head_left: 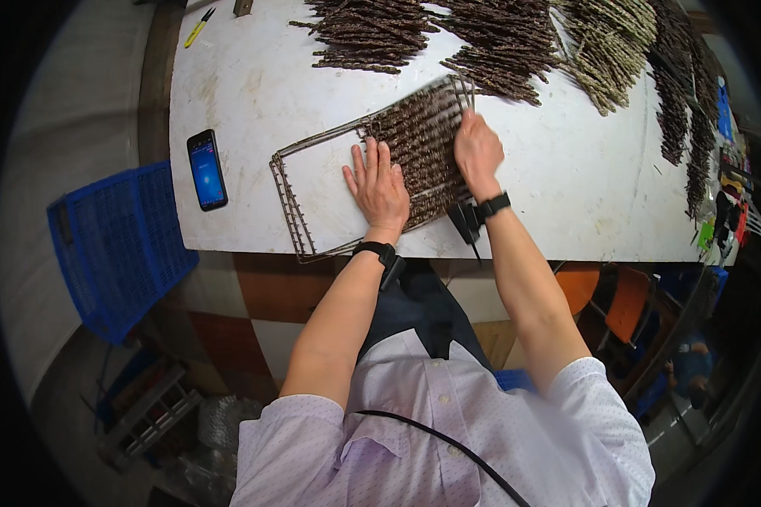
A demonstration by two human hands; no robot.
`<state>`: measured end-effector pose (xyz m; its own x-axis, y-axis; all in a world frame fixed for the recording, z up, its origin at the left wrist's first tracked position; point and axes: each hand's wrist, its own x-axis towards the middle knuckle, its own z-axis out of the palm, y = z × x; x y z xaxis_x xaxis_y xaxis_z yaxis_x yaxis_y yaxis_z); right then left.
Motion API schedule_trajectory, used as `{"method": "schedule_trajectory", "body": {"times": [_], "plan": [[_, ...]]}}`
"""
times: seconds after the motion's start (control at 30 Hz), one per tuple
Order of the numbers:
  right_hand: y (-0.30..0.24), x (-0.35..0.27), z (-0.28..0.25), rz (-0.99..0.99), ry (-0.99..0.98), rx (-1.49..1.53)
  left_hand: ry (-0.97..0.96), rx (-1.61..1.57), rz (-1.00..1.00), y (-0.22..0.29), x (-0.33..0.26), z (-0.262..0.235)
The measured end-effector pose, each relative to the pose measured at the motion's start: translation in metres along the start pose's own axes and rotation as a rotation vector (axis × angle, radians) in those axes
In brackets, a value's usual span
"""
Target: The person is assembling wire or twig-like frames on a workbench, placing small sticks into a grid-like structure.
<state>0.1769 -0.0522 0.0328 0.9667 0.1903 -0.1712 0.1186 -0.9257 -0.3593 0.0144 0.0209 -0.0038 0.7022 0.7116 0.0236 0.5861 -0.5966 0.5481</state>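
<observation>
A rectangular metal wire frame (317, 135) with small teeth along its left end lies at a slant on the white table. Dark brown twisted strands (423, 139) fill its right part in close rows, slightly blurred; the left part is bare. My left hand (379, 190) rests flat over the left edge of the strands, fingers stretched out and a little apart. At the frame's right end, my right hand (479, 152) is closed in a fist around the metal edge, where thin rods stick up past the fingers. Both wrists carry black bands; a black piece hangs by the right one.
Bundles of brown strands (372, 34) and a paler bundle (609, 51) lie along the table's far side. A phone (206, 171) and a yellow-black cutter (199, 28) lie at left. Blue crates (123, 241) stand beside the table; orange chairs (627, 304) are at right.
</observation>
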Motion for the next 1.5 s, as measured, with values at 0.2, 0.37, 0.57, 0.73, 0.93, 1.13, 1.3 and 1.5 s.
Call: {"method": "schedule_trajectory", "body": {"times": [0.2,0.37,0.57,0.73,0.93,1.13,1.3,1.5], "plan": [[-0.008,-0.002,-0.008,-0.046,-0.032,0.002,0.054,-0.053,-0.029,-0.002,-0.001,-0.001],[0.026,-0.034,-0.029,-0.115,-0.205,-0.184,0.080,-0.034,-0.068,0.004,0.002,0.001],[-0.020,-0.039,-0.070,-1.017,-0.220,-0.232,0.091,-0.022,-0.055,0.005,0.002,-0.001],[-0.014,-0.042,-0.042,-1.088,-0.435,-0.514,0.076,-0.077,-0.072,0.009,0.003,-0.010],[-0.011,-0.032,-0.038,-1.068,-0.419,-0.447,-0.052,-0.216,-0.280,0.018,0.000,-0.036],[-0.020,-0.038,-0.035,-1.092,-0.332,-0.532,-0.275,-0.419,-0.638,0.003,0.036,-0.044],[-0.030,-0.046,-0.042,-1.045,-0.315,-0.570,-0.379,-0.489,-0.575,-0.010,0.040,-0.043],[-0.040,-0.045,-0.041,-1.094,-0.308,-0.589,-0.337,-0.604,-0.561,-0.017,0.036,-0.036]]}}
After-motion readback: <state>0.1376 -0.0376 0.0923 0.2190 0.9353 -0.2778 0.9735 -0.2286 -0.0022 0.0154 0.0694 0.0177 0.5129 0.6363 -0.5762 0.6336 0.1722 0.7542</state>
